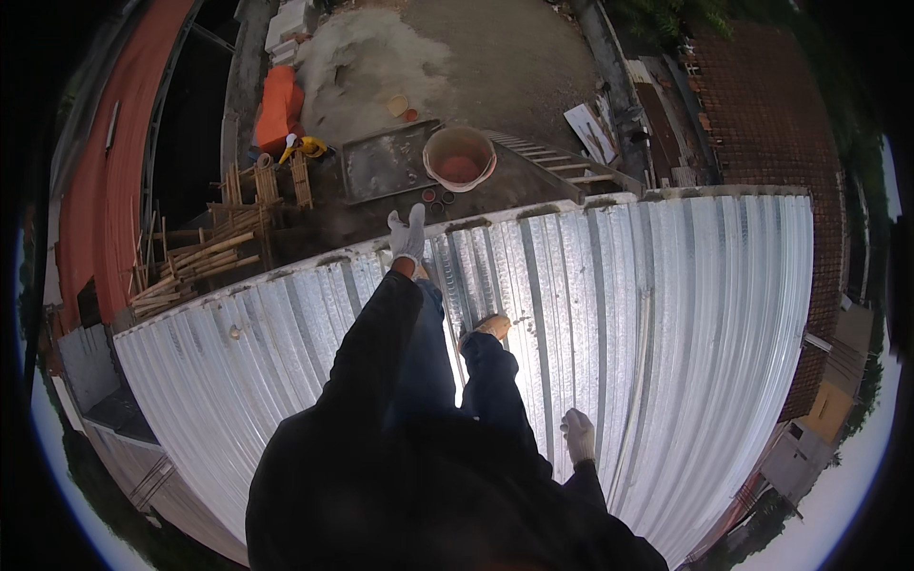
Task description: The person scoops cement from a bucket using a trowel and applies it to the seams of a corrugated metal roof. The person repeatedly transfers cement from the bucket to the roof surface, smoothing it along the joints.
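Observation:
My left hand (407,236), in a pale glove, reaches forward to the roof's far edge with thumb and fingers apart; I see nothing in it. Just beyond and to its right is a large pale bucket (434,173) with reddish contents. It looks big beside the ground below; what supports it is hidden. My right hand (578,438), also gloved, is low on the right over the corrugated metal roof (705,314). Its fingers are curled, and whatever they hold, if anything, cannot be made out. My foot (490,328) rests on the metal sheets.
Past the roof edge lies a drop to the ground. Bamboo poles (214,252) are stacked at left, near a person in yellow sleeves (309,147) and an orange cover (278,109). A shallow tray (386,162) and a ladder (552,162) are beyond the edge.

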The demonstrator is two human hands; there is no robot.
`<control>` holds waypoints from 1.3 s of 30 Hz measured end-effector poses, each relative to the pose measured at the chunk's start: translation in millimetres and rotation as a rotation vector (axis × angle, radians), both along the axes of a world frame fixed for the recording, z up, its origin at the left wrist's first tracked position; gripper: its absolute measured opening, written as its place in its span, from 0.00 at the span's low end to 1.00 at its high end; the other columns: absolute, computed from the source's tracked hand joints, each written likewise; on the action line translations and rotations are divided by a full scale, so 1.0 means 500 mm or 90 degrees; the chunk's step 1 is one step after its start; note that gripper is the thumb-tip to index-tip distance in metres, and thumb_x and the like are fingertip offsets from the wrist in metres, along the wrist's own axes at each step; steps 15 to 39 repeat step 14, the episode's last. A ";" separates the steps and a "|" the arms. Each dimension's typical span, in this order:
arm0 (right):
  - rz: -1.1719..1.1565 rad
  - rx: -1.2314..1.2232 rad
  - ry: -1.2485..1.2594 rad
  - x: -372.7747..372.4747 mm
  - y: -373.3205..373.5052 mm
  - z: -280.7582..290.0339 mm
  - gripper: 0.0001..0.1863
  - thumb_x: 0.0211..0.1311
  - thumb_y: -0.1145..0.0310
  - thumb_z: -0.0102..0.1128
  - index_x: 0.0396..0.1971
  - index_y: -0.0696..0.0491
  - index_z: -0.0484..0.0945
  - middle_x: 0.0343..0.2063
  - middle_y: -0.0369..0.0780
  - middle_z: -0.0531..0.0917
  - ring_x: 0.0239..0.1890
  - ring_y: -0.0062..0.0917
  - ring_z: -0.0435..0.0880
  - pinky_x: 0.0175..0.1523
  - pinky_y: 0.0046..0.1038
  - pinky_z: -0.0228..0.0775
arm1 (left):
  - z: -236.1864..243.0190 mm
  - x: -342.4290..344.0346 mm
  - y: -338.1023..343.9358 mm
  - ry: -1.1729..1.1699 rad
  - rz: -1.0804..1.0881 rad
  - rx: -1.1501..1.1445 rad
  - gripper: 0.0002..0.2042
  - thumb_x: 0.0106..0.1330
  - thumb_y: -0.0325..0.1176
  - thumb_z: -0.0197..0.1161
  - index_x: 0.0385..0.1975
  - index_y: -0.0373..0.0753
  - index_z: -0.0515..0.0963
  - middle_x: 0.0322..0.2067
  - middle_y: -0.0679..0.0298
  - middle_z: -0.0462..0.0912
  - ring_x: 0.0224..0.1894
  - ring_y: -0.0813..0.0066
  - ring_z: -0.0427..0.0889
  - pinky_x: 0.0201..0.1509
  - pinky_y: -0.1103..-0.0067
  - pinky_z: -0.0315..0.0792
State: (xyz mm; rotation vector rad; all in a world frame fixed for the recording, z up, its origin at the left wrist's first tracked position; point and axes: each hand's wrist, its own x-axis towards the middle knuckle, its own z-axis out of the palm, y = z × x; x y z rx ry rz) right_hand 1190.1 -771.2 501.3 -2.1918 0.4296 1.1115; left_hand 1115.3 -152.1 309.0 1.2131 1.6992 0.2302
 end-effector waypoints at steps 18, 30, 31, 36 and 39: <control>0.498 -0.017 0.178 0.175 -0.013 -0.003 0.19 0.81 0.54 0.65 0.61 0.47 0.91 0.47 0.41 0.93 0.53 0.37 0.91 0.65 0.37 0.80 | 0.074 -0.484 -0.582 0.344 0.170 -0.322 0.47 0.74 0.58 0.74 0.83 0.34 0.65 0.78 0.38 0.73 0.82 0.41 0.71 0.89 0.61 0.61; 0.498 -0.017 0.178 0.175 -0.013 -0.003 0.19 0.81 0.54 0.65 0.61 0.47 0.91 0.47 0.41 0.93 0.53 0.37 0.91 0.65 0.37 0.80 | 0.074 -0.484 -0.582 0.344 0.170 -0.322 0.47 0.74 0.58 0.74 0.83 0.34 0.65 0.78 0.38 0.73 0.82 0.41 0.71 0.89 0.61 0.61; 0.498 -0.017 0.178 0.175 -0.013 -0.003 0.19 0.81 0.54 0.65 0.61 0.47 0.91 0.47 0.41 0.93 0.53 0.37 0.91 0.65 0.37 0.80 | 0.074 -0.484 -0.582 0.344 0.170 -0.322 0.47 0.74 0.58 0.74 0.83 0.34 0.65 0.78 0.38 0.73 0.82 0.41 0.71 0.89 0.61 0.61; 0.498 -0.017 0.178 0.175 -0.013 -0.003 0.19 0.81 0.54 0.65 0.61 0.47 0.91 0.47 0.41 0.93 0.53 0.37 0.91 0.65 0.37 0.80 | 0.074 -0.484 -0.582 0.344 0.170 -0.322 0.47 0.74 0.58 0.74 0.83 0.34 0.65 0.78 0.38 0.73 0.82 0.41 0.71 0.89 0.61 0.61; 0.498 -0.017 0.178 0.175 -0.013 -0.003 0.19 0.81 0.54 0.65 0.61 0.47 0.91 0.47 0.41 0.93 0.53 0.37 0.91 0.65 0.37 0.80 | 0.074 -0.484 -0.582 0.344 0.170 -0.322 0.47 0.74 0.58 0.74 0.83 0.34 0.65 0.78 0.38 0.73 0.82 0.41 0.71 0.89 0.61 0.61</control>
